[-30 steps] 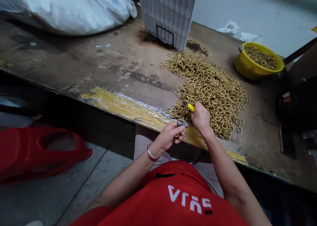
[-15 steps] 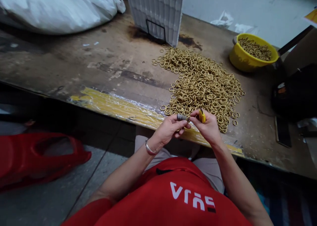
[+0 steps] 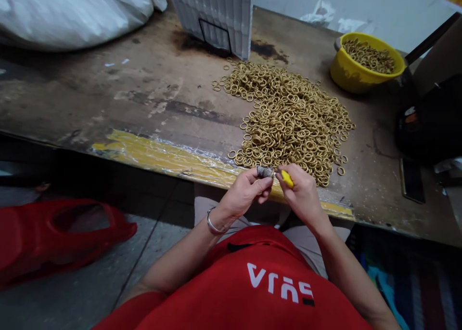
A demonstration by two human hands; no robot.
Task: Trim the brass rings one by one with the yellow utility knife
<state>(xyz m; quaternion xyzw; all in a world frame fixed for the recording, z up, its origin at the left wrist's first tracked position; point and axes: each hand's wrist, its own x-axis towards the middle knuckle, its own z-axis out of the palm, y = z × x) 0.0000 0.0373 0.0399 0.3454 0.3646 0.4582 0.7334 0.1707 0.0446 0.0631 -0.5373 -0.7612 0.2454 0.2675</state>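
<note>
My left hand (image 3: 249, 189) is closed in a pinch, thumb against the index finger, which has a grey wrapping (image 3: 264, 172) round it. A small gold-coloured ring (image 3: 273, 175) shows at its fingertips, mostly hidden. Close against it, my right hand (image 3: 301, 189) is closed round a small yellow-handled cutter (image 3: 287, 178), its dark tip pointing towards the ring. Both hands are over the table's front edge. Just beyond them spreads a large heap of loose gold-coloured metal rings (image 3: 292, 120).
A yellow basin (image 3: 355, 79) of similar rings stands at the back right. A grey ribbed panel (image 3: 220, 17) rises behind the heap. A white sack (image 3: 79, 17) lies back left, a phone (image 3: 412, 180) on the right. A red plastic chair (image 3: 32, 238) stands left on the floor.
My right hand has turned the yellow-handled cutter, bringing its tip down towards the ring in my left fingers. The camera view has shifted slightly.
</note>
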